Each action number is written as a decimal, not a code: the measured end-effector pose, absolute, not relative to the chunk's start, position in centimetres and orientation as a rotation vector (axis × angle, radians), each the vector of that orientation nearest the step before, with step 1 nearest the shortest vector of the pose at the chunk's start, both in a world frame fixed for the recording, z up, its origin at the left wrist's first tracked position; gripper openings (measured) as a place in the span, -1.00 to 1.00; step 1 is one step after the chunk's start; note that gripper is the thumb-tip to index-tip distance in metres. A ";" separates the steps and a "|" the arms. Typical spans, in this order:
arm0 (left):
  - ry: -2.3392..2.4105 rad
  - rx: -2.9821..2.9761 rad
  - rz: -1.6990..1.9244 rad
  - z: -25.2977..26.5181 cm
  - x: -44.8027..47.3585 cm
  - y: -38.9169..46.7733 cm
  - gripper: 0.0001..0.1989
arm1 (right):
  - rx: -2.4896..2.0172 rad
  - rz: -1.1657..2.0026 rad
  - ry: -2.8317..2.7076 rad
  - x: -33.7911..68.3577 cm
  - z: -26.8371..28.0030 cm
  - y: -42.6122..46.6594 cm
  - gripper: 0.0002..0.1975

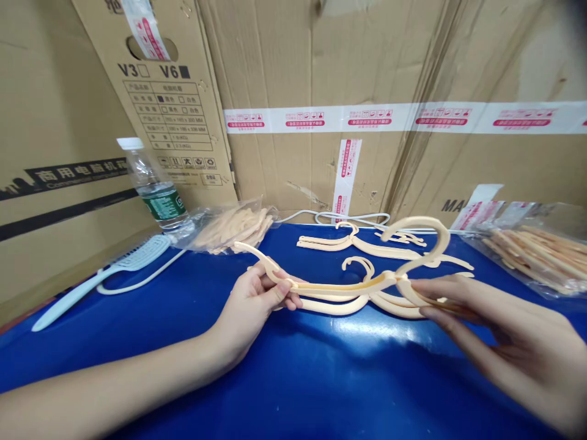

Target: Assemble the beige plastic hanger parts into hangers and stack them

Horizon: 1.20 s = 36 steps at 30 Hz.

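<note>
A cream plastic clothes hanger (343, 289) is held up between both hands above the blue table, its hook pointing upward. My left hand (257, 299) pinches one end, where a thin curved piece sticks out up and to the left. On the other arm of the hanger, just right of the hook, my right hand (499, 336) is closed with thumb and fingers. Directly behind lies a second cream hanger (337, 307), partly covered by the held one. Farther back rests another folded hanger (325, 244) with its hook toward the boxes.
Plastic bags of hanger parts lie at the left (241, 226) and right (545, 253). A pale blue hairbrush (110, 275) and a water bottle (158, 195) are at the left. A white cable (316, 214) runs along the back, before cardboard boxes (284, 165).
</note>
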<state>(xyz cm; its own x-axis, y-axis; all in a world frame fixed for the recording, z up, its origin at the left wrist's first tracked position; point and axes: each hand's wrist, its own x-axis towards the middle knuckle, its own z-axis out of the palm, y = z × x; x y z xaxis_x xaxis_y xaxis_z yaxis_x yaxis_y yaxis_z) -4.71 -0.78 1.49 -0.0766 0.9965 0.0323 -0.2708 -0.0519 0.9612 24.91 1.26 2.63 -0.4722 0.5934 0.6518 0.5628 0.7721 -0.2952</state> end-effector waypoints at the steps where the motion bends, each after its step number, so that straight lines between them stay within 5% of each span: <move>1: 1.034 0.999 1.404 1.5 -4.7 -0.8 -0.70 | -0.888 0.099 -2.164 25.0 2.7 1.4 -0.74; 11: 1.106 1.152 1.060 2.1 -4.1 -1.9 -0.68 | -1.033 0.341 -2.004 25.0 3.1 2.8 -0.76; 15: 1.117 1.773 0.720 2.5 -3.0 -4.4 -0.81 | -1.035 0.387 -2.072 25.0 3.3 2.7 -0.74; 25: 0.712 2.933 0.770 1.5 -2.7 -5.5 -0.82 | -0.966 0.302 -2.584 24.1 3.5 1.9 -0.83; 36: 1.077 2.901 0.501 3.0 -3.2 -5.6 -0.78 | -1.065 0.207 -2.781 25.7 3.6 3.1 -0.84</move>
<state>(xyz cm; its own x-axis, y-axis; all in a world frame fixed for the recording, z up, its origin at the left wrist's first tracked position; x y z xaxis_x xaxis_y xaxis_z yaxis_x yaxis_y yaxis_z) -3.21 -5.64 2.96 0.7130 0.6370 0.2931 0.6347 -0.7640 0.1163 25.73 3.13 3.58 -0.7345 0.6718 0.0962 0.6502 0.7372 -0.1839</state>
